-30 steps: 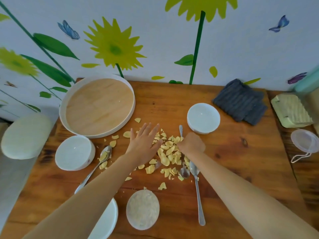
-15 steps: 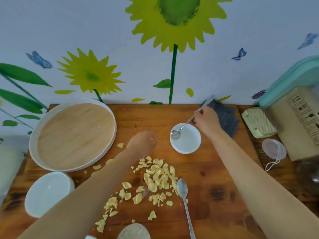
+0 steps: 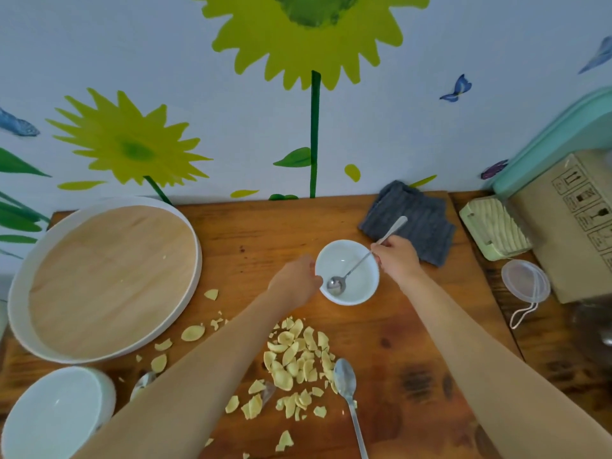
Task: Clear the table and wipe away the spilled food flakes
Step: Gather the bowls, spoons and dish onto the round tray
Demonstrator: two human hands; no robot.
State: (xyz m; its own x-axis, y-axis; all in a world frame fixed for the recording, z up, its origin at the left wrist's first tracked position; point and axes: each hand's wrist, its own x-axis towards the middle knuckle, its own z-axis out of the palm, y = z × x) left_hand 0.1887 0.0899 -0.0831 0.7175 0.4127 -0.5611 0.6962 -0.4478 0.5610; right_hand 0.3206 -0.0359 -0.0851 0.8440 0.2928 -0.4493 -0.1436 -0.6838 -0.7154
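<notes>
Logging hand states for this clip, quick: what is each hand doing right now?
Left hand: fingers grip the rim of the small white bowl.
Right hand: fingers pinch the handle of the spoon, its head inside that bowl.

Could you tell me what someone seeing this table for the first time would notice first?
Most likely the pile of pale yellow food flakes strewn over the near middle of the wooden table, beside a loose spoon. Just beyond it, the right hand holds a second spoon dipped into a small white bowl, which the left hand touches at the rim. A big round tray sits at far left.
</notes>
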